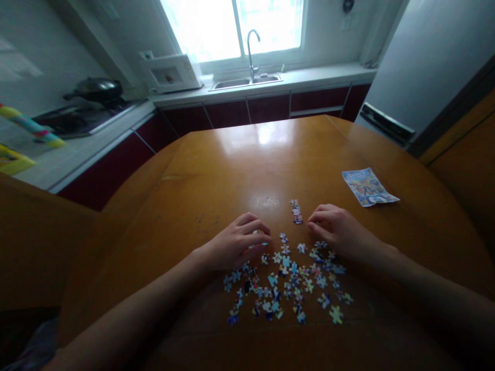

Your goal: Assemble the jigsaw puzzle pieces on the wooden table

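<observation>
Many small jigsaw pieces (294,278) lie loose on the wooden table in front of me. My left hand (237,242) rests palm down at their left edge, fingers loosely bent and apart. A pale piece or two shows between and under those fingers, and I cannot tell whether they touch it. Farther back lies a short joined strip of jigsaw pieces (297,212). Just right of that strip, my right hand (340,226) rests with fingers curled and a gap between thumb and forefinger; nothing shows in it. Single pieces (283,237) lie between the hands.
A creased picture sheet (369,186) lies on the table (247,165) at right. Beyond the table are a counter with a sink (247,82) and tap, a white microwave (172,73), a stove with a black pan (96,90), and a fridge (429,67) at right.
</observation>
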`<state>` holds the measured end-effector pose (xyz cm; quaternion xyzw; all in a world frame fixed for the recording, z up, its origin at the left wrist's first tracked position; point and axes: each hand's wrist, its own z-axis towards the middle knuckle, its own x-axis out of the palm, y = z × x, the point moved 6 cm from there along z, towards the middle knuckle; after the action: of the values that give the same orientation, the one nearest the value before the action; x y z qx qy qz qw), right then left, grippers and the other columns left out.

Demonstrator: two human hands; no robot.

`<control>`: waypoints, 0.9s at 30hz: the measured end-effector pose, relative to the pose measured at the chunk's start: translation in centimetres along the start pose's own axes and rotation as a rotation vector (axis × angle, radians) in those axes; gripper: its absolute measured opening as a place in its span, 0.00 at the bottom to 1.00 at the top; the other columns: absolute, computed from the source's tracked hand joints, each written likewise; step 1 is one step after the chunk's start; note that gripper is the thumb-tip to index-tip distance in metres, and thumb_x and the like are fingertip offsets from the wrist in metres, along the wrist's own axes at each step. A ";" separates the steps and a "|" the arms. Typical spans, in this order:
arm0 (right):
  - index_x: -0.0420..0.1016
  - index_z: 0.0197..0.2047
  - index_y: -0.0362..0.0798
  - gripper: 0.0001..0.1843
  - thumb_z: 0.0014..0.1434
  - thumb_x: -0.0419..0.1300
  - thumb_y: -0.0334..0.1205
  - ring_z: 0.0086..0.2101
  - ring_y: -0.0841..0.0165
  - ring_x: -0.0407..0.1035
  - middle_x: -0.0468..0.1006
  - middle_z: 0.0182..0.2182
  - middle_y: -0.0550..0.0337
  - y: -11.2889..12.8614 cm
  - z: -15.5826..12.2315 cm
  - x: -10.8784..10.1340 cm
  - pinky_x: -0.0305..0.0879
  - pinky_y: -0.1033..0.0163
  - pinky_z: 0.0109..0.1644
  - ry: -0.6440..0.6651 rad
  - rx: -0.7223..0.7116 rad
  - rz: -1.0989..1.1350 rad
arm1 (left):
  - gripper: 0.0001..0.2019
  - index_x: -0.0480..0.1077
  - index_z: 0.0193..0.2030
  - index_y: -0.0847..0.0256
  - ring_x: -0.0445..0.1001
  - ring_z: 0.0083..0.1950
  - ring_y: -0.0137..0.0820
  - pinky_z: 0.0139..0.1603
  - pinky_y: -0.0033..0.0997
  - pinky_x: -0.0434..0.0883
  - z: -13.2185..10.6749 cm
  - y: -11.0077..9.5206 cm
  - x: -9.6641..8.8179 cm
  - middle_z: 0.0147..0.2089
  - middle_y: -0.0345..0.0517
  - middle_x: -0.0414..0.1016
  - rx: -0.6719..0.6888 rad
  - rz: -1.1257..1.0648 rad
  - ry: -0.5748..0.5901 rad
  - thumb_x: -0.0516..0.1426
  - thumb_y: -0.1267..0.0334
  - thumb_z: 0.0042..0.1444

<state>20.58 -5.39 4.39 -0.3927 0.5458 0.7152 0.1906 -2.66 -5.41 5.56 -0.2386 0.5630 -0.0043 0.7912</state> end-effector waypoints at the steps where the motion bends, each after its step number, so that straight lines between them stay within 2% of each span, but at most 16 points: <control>1: 0.79 0.34 0.48 0.10 0.65 0.58 0.37 0.39 0.63 0.70 0.77 0.36 0.54 0.0 0.0 0.0 0.66 0.56 0.44 0.000 0.003 0.000 | 0.14 0.73 0.55 0.53 0.66 0.54 0.37 0.58 0.40 0.68 0.0 -0.2 0.1 0.52 0.48 0.74 0.010 -0.008 0.017 0.53 0.69 0.67; 6: 0.79 0.33 0.48 0.10 0.65 0.58 0.37 0.39 0.63 0.70 0.77 0.35 0.54 0.3 -0.1 -0.1 0.66 0.57 0.44 -0.006 0.005 0.004 | 0.18 0.75 0.54 0.48 0.64 0.57 0.39 0.61 0.44 0.68 -0.1 -1.1 1.0 0.56 0.45 0.74 0.086 -0.025 0.105 0.54 0.73 0.63; 13: 0.79 0.34 0.48 0.09 0.65 0.58 0.36 0.39 0.63 0.70 0.77 0.36 0.53 0.2 -0.1 -0.2 0.66 0.57 0.43 -0.007 0.015 0.010 | 0.15 0.75 0.50 0.52 0.64 0.54 0.38 0.57 0.41 0.70 -0.1 -0.2 1.0 0.53 0.46 0.74 0.039 0.078 -0.020 0.53 0.73 0.63; 18: 0.79 0.34 0.48 0.09 0.65 0.59 0.35 0.39 0.64 0.70 0.77 0.36 0.54 0.2 -0.1 -0.1 0.66 0.57 0.44 -0.007 0.009 0.011 | 0.10 0.74 0.46 0.57 0.64 0.53 0.38 0.56 0.40 0.70 -0.1 -0.3 1.2 0.49 0.47 0.74 0.039 0.135 -0.037 0.54 0.72 0.63; 21: 0.79 0.34 0.48 0.09 0.65 0.59 0.36 0.39 0.64 0.70 0.77 0.36 0.54 0.1 -0.1 -0.2 0.66 0.58 0.44 -0.011 0.003 0.011 | 0.11 0.72 0.49 0.58 0.65 0.52 0.38 0.55 0.40 0.69 -0.2 -0.7 1.2 0.49 0.48 0.74 0.042 0.137 -0.047 0.54 0.72 0.63; 27: 0.79 0.34 0.49 0.09 0.64 0.59 0.37 0.39 0.63 0.71 0.78 0.35 0.54 0.0 -0.1 -0.3 0.67 0.57 0.44 -0.027 -0.019 0.002 | 0.15 0.73 0.51 0.52 0.67 0.51 0.39 0.54 0.42 0.66 -0.1 -2.4 1.3 0.49 0.47 0.76 0.152 0.006 0.051 0.55 0.70 0.58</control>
<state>20.84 -5.41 4.62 -0.3842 0.5368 0.7259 0.1932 -1.64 -7.96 5.25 -0.1759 0.5817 -0.0506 0.7925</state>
